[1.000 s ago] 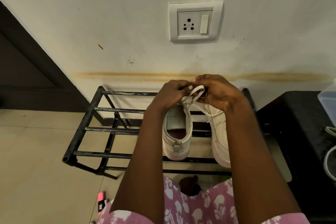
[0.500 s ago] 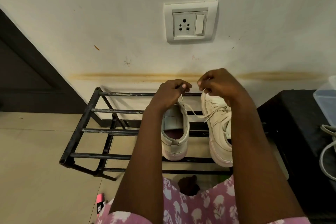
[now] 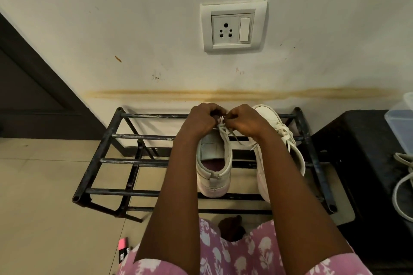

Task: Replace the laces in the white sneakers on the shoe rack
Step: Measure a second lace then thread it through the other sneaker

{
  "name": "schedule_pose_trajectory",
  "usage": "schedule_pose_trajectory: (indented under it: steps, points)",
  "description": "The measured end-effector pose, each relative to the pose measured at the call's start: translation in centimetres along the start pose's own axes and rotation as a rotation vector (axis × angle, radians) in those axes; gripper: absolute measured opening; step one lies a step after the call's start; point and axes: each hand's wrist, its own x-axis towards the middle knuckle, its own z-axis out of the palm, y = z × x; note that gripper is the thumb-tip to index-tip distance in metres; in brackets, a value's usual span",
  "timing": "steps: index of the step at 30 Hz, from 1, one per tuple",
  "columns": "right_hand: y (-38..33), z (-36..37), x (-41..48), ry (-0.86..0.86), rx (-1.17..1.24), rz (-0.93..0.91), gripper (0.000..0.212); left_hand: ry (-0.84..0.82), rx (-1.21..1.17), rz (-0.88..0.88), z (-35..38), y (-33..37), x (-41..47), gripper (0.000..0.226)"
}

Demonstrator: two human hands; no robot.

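Two white sneakers stand on the black metal shoe rack [image 3: 105, 143], toes toward the wall. The left sneaker [image 3: 213, 161] shows its open heel and dark lining. The right sneaker [image 3: 277, 131] is laced and partly hidden by my right forearm. My left hand [image 3: 202, 119] and my right hand [image 3: 244, 119] meet over the front of the left sneaker. Both pinch the white lace [image 3: 223, 128], which runs down from my fingers to the eyelets. My hands hide the shoe's toe.
A black stool or table [image 3: 366, 154] stands right of the rack with a clear plastic box [image 3: 402, 123] and loose white laces [image 3: 404, 183] on it. A wall socket [image 3: 233, 27] is above. A dark door [image 3: 29, 87] is at left. A pink object [image 3: 123, 250] lies on the tiled floor.
My hands parted and pulled the lace, then came back together and lower over the front of the left sneaker. The right sneaker's toe now shows beside my right hand.
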Motion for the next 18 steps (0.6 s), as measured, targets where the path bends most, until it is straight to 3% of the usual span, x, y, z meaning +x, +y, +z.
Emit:
schedule_pose_trajectory:
  steps: [3, 10, 14, 18]
  points:
    - [-0.1, -0.8, -0.2, -0.055, 0.436, 0.104, 0.017, -0.007, 0.017, -0.002, 0.0, 0.0, 0.1, 0.035]
    - [-0.6, -1.8, -0.5, -0.025, 1.0, 0.359, 0.021, -0.033, 0.046, 0.05, -0.2, 0.2, -0.1, 0.036]
    - [-1.2, -4.1, -1.5, 0.043, 1.106, 0.284, 0.015, -0.037, -0.011, 0.131, -0.3, 1.3, -0.5, 0.025]
    - [-1.7, -6.1, -2.7, 0.146, 1.033, 0.118, 0.01, 0.103, -0.124, 0.155, 0.6, 2.6, -0.3, 0.018]
